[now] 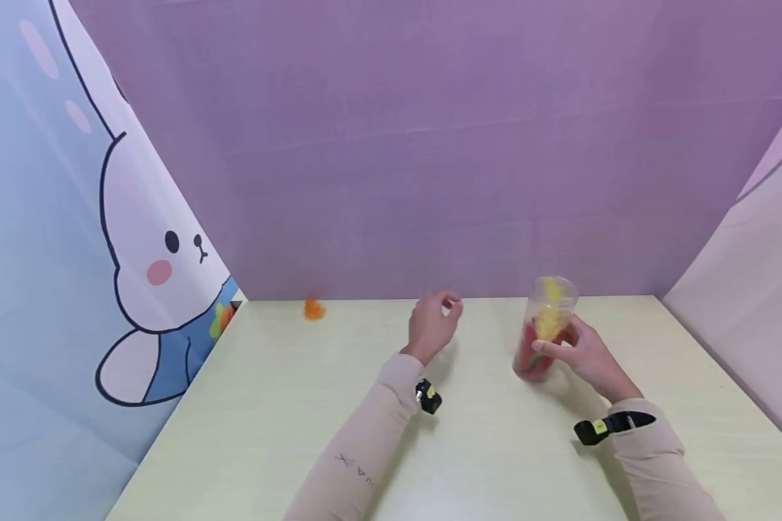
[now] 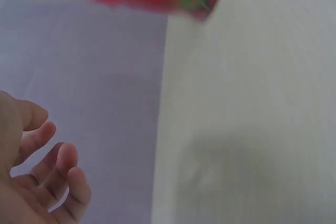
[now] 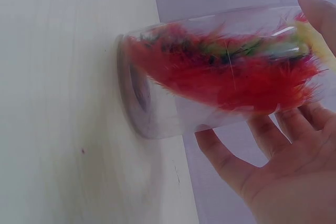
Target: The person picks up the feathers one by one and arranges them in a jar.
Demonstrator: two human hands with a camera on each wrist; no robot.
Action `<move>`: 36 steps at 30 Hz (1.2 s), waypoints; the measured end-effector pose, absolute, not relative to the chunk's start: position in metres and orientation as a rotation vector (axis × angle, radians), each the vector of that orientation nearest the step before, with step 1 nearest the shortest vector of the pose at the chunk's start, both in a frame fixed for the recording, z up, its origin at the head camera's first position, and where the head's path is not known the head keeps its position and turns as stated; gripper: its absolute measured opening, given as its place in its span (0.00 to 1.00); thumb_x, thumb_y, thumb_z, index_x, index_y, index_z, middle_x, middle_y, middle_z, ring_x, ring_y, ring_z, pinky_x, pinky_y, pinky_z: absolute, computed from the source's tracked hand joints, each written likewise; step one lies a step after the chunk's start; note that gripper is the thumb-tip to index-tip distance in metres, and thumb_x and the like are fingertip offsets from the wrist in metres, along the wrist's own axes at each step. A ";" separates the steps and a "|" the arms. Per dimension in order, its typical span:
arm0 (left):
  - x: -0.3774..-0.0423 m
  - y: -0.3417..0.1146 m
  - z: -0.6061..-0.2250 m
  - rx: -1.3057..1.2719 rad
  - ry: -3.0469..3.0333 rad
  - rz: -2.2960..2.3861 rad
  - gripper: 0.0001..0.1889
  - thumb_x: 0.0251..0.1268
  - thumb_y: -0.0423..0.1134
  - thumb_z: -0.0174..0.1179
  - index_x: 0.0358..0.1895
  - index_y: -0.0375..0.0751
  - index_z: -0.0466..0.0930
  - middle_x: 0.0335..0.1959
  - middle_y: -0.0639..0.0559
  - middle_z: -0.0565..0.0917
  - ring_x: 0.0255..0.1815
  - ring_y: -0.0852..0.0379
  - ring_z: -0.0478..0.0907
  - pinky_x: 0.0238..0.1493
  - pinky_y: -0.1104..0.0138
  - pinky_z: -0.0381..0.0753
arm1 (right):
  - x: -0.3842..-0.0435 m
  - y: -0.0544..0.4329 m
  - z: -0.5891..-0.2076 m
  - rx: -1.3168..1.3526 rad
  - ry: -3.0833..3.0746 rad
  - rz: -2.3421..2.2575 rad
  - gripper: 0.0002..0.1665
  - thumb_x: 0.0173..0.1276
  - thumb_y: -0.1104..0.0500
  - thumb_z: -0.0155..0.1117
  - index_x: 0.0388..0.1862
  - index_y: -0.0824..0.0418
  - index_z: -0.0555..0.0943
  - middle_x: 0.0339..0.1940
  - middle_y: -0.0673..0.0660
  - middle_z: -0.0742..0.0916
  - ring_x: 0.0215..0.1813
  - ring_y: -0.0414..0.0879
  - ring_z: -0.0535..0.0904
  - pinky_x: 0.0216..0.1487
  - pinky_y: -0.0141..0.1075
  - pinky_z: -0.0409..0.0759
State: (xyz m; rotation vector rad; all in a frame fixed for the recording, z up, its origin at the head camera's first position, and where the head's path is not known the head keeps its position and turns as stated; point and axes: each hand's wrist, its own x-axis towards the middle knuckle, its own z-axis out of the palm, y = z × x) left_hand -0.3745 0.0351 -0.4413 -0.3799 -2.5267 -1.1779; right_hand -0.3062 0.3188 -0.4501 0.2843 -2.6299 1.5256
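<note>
My right hand (image 1: 583,351) grips a clear plastic cylindrical container (image 1: 528,311) at the right of the table, thumb on one side and fingers on the other. Fuzzy red, green and yellow strands (image 3: 226,72) fill part of it, the yellow (image 1: 550,318) reaching toward the top. Whether the container's base touches the table I cannot tell. My left hand (image 1: 433,322) hovers over the table left of the container, its fingers loosely bent and holding nothing. In the left wrist view, those fingers (image 2: 65,156) are apart from the container, which is blurred along the top edge.
A small fluffy orange piece (image 1: 313,309) lies near the table's back edge, at the left. Behind the pale table (image 1: 482,449) hangs a purple cloth (image 1: 430,145). A rabbit-printed sheet (image 1: 150,347) borders the left side, and a pale sheet (image 1: 756,304) the right.
</note>
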 end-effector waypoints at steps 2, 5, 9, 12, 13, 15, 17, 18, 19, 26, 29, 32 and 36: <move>-0.380 0.021 -0.449 -0.309 -2.536 -1.164 0.07 0.73 0.46 0.61 0.46 0.52 0.87 0.42 0.55 0.87 0.41 0.55 0.83 0.38 0.66 0.76 | -0.305 0.320 -0.450 0.272 -2.639 1.517 0.40 0.70 0.46 0.71 0.73 0.59 0.67 0.59 0.48 0.81 0.57 0.27 0.75 0.56 0.26 0.72; -0.388 0.000 -0.458 -0.196 -2.551 -1.137 0.06 0.71 0.44 0.61 0.43 0.51 0.87 0.40 0.55 0.88 0.39 0.55 0.83 0.36 0.65 0.76 | -0.304 0.320 -0.449 0.257 -2.650 1.516 0.41 0.70 0.46 0.71 0.74 0.59 0.66 0.61 0.50 0.80 0.58 0.28 0.74 0.57 0.29 0.71; -0.398 -0.032 -0.467 -0.027 -2.564 -1.095 0.06 0.69 0.43 0.62 0.40 0.49 0.86 0.37 0.52 0.87 0.38 0.52 0.84 0.36 0.59 0.79 | -0.304 0.321 -0.449 0.253 -2.660 1.524 0.42 0.70 0.46 0.70 0.75 0.59 0.64 0.64 0.55 0.79 0.58 0.28 0.74 0.58 0.29 0.71; -0.404 -0.056 -0.474 0.086 -2.573 -1.055 0.05 0.69 0.42 0.61 0.40 0.48 0.86 0.37 0.49 0.86 0.37 0.48 0.84 0.37 0.54 0.80 | -0.304 0.322 -0.448 0.245 -2.665 1.531 0.42 0.70 0.46 0.70 0.76 0.59 0.64 0.65 0.57 0.79 0.59 0.28 0.73 0.58 0.30 0.71; -0.406 -0.064 -0.476 0.121 -2.581 -1.043 0.06 0.69 0.42 0.61 0.40 0.47 0.85 0.37 0.48 0.86 0.37 0.46 0.84 0.38 0.53 0.80 | -0.303 0.322 -0.449 0.243 -2.666 1.534 0.42 0.70 0.46 0.70 0.76 0.59 0.64 0.65 0.57 0.79 0.59 0.28 0.73 0.58 0.31 0.71; -0.409 -0.081 -0.479 0.186 -2.600 -1.029 0.06 0.70 0.42 0.60 0.41 0.46 0.85 0.39 0.46 0.86 0.38 0.43 0.84 0.40 0.50 0.81 | -0.303 0.323 -0.449 0.241 -2.664 1.537 0.42 0.70 0.46 0.70 0.75 0.59 0.64 0.65 0.57 0.79 0.59 0.29 0.73 0.59 0.31 0.71; -0.411 -0.097 -0.482 0.250 -2.630 -1.012 0.08 0.71 0.42 0.59 0.43 0.45 0.85 0.42 0.44 0.87 0.40 0.41 0.85 0.42 0.48 0.82 | -0.303 0.323 -0.449 0.237 -2.663 1.540 0.42 0.70 0.45 0.70 0.75 0.60 0.64 0.65 0.57 0.79 0.59 0.29 0.73 0.58 0.31 0.71; -0.413 -0.105 -0.483 0.284 -2.648 -1.000 0.09 0.71 0.43 0.59 0.44 0.44 0.85 0.43 0.44 0.87 0.41 0.40 0.86 0.43 0.47 0.82 | -0.302 0.323 -0.449 0.236 -2.664 1.535 0.42 0.70 0.45 0.70 0.75 0.60 0.64 0.65 0.57 0.79 0.58 0.29 0.73 0.58 0.30 0.71; -0.414 -0.112 -0.485 0.318 -2.664 -0.991 0.10 0.71 0.43 0.58 0.44 0.44 0.85 0.44 0.43 0.88 0.43 0.39 0.86 0.44 0.46 0.82 | -0.302 0.324 -0.450 0.236 -2.663 1.531 0.42 0.70 0.45 0.70 0.75 0.60 0.65 0.65 0.57 0.79 0.58 0.28 0.73 0.58 0.28 0.71; -0.421 -0.152 -0.491 0.445 -2.689 -0.956 0.13 0.69 0.42 0.55 0.47 0.39 0.83 0.47 0.38 0.88 0.47 0.34 0.85 0.47 0.43 0.82 | -0.301 0.325 -0.450 0.229 -2.658 1.515 0.40 0.70 0.46 0.70 0.72 0.63 0.66 0.63 0.59 0.80 0.57 0.27 0.73 0.56 0.25 0.71; -0.422 -0.162 -0.491 0.484 -2.646 -0.977 0.12 0.67 0.41 0.55 0.47 0.40 0.82 0.47 0.36 0.87 0.47 0.32 0.84 0.46 0.43 0.81 | -0.301 0.325 -0.450 0.222 -2.664 1.508 0.41 0.70 0.45 0.70 0.73 0.62 0.66 0.64 0.60 0.80 0.56 0.28 0.74 0.57 0.29 0.71; -0.421 -0.171 -0.493 0.515 -2.609 -0.990 0.11 0.66 0.39 0.56 0.47 0.39 0.80 0.46 0.34 0.86 0.47 0.31 0.84 0.46 0.42 0.81 | -0.301 0.324 -0.450 0.221 -2.675 1.509 0.43 0.70 0.45 0.70 0.75 0.60 0.65 0.66 0.61 0.79 0.57 0.29 0.74 0.58 0.33 0.71; -0.420 -0.181 -0.496 0.490 -2.603 -0.988 0.14 0.68 0.39 0.58 0.52 0.34 0.76 0.47 0.31 0.85 0.48 0.29 0.83 0.48 0.41 0.82 | -0.300 0.323 -0.450 0.220 -2.680 1.527 0.43 0.70 0.44 0.70 0.76 0.59 0.64 0.67 0.61 0.78 0.59 0.31 0.73 0.60 0.37 0.70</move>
